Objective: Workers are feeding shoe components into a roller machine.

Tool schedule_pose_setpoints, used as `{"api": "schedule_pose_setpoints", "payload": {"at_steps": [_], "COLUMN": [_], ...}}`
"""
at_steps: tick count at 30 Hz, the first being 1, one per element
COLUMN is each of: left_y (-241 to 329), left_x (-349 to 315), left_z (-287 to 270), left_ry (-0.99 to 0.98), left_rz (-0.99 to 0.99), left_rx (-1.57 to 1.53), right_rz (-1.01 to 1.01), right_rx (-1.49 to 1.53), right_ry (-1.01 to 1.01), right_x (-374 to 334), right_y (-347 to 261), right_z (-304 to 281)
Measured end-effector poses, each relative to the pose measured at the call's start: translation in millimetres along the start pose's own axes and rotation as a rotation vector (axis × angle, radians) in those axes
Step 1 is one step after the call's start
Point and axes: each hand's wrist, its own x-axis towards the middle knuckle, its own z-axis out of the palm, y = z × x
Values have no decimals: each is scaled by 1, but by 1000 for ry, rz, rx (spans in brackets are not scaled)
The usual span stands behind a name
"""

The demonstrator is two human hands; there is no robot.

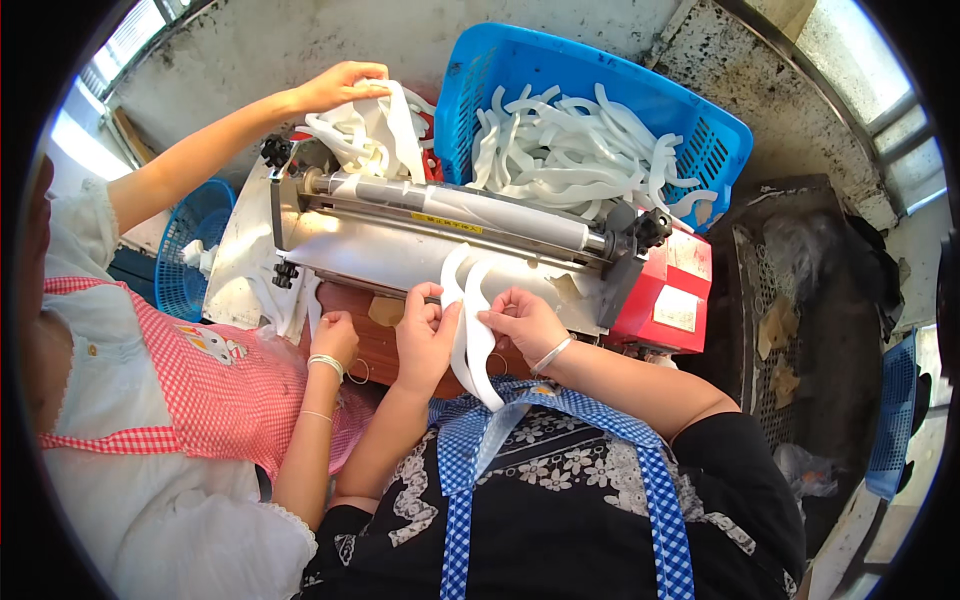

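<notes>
Two white, curved, foam-like strips hang side by side in front of my body. My left hand [428, 342] pinches the left strip [452, 262] along its outer edge. With thumb and fingers, my right hand [525, 325] grips the right strip [478, 350]. The strips overlap toward their lower ends. Just beyond my hands stands a roller machine [450, 215] with a long roller, a metal plate, black knobs and a red end housing [670, 290]. The exact material of the strips cannot be made out.
Behind the machine, a blue plastic basket [590, 55] holds many white wavy strips [570, 140]. To my left, a co-worker in a red checked apron [205, 370] lifts white pieces [365, 135] with one hand [340, 88]. A round blue basket [190, 245] stands farther left.
</notes>
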Motion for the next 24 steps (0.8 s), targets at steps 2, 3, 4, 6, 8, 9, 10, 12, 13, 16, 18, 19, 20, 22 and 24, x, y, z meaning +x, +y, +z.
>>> {"api": "schedule_pose_setpoints", "payload": {"at_steps": [2, 3, 4, 6, 8, 9, 10, 12, 13, 16, 18, 19, 20, 22, 24], "left_y": [-4, 2, 0, -11, -15, -6, -1, 0, 9, 24, 23, 27, 29, 24, 18], "left_x": [10, 13, 19, 35, 52, 58, 62, 64, 58, 41, 33, 27, 22, 12, 1], "left_z": [-13, -15, -14, -12, -5, 2, 6, 5, 4, 4, 11, 16, 17, 15, 8], "left_ry": [-69, -103, -103, -259, -209, -214, -217, -179, -104, 20, 124, 92, 82, -19, -33], "left_rz": [-91, -95, -91, -72, 81, 111, 142, 298, 356, 469, 608, 621, 637, 661, 587], "left_rx": [99, 112, 110, 229, 371, 436, 502, 593, 591, 611, 632, 614, 609, 594, 569], "right_rz": [96, 92, 84, 91, 75, 24, -29, -410, -647, -923, -392, -31, 50, -35, -51], "right_rx": [20, 16, -22, -59, -232, -413, -596, -1038, -1236, -1395, -1337, -1223, -1259, -1482, -1853], "right_ry": [-3, -3, 45, 121, 136, 131, 125, 95, 190, 415, 388, 290, 213, 89, -43], "right_x": [-5, -2, 5, 26, 39, 39, 39, 44, 41, 61, 103, 118, 142, 166, 199], "right_y": [-3, -4, -4, -9, -22, -31, -39, -47, -59, -99, -119, -131, -127, -116, -107], "right_z": [-2, -4, -8, -12, -9, -7, -7, -20, -19, -20, -20, -13, -14, 3, 5]}}
